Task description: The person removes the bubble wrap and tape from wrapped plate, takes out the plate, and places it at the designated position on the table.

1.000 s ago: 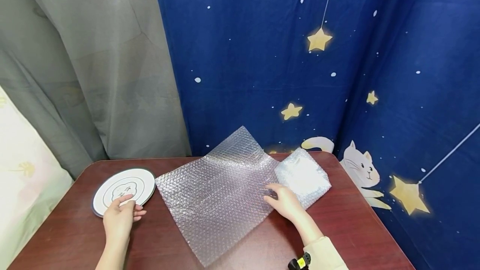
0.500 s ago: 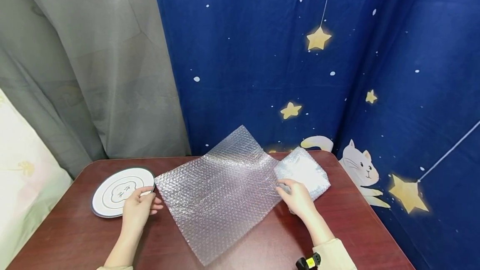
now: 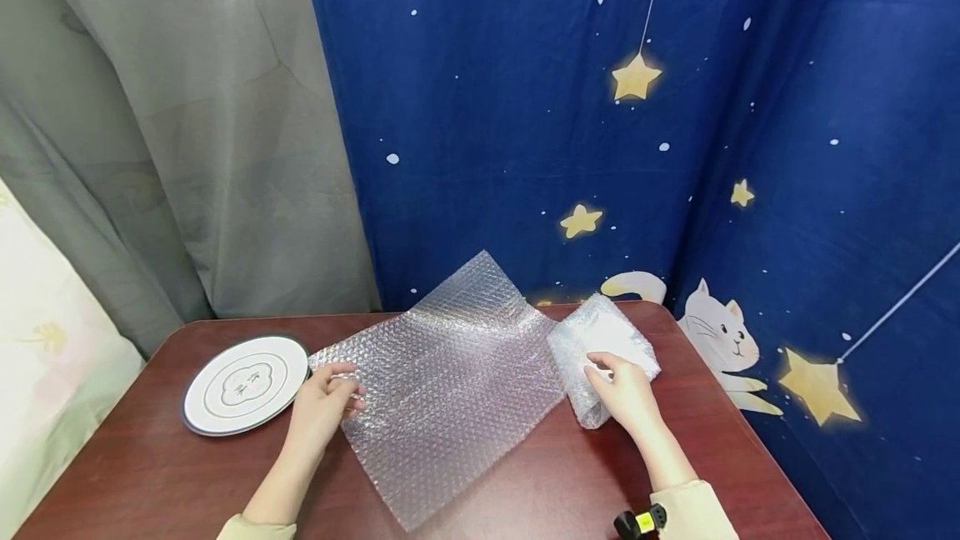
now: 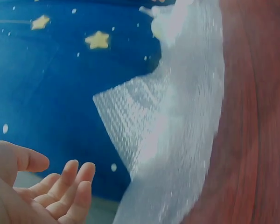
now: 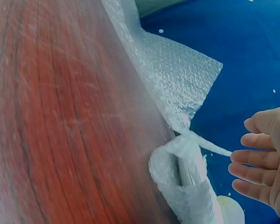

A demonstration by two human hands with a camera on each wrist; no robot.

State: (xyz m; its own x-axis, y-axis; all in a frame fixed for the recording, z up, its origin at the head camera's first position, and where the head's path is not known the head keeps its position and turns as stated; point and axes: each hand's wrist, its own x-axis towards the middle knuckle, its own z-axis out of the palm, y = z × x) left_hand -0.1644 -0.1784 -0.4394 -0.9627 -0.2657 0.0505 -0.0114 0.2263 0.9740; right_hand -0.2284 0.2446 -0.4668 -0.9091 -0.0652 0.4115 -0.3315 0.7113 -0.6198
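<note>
A clear bubble wrap sheet (image 3: 450,390) lies spread over the middle of the table, its far corner raised past the back edge. Over its left corner is my left hand (image 3: 324,402), fingers loosely bent and holding nothing; the left wrist view shows that hand (image 4: 51,191) apart from the sheet (image 4: 177,116). To the right sits a bubble-wrapped bundle (image 3: 588,357), white inside, overlapping the sheet's right corner. Above the bundle hovers my right hand (image 3: 626,390), fingers relaxed; in the right wrist view a gap shows between this hand (image 5: 263,163) and the bundle (image 5: 191,200).
A white plate (image 3: 210,398) with a dark rim and a printed centre rests at the table's left. The reddish-brown table (image 3: 517,490) ends at a blue starry curtain (image 3: 480,107) and a grey curtain (image 3: 247,148). A black wrist device (image 3: 637,522) sits by my right cuff.
My left hand has moved right, from over the plate to the sheet's left corner. My right hand has shifted right, from the sheet to over the bundle. Plate, sheet and bundle stay put.
</note>
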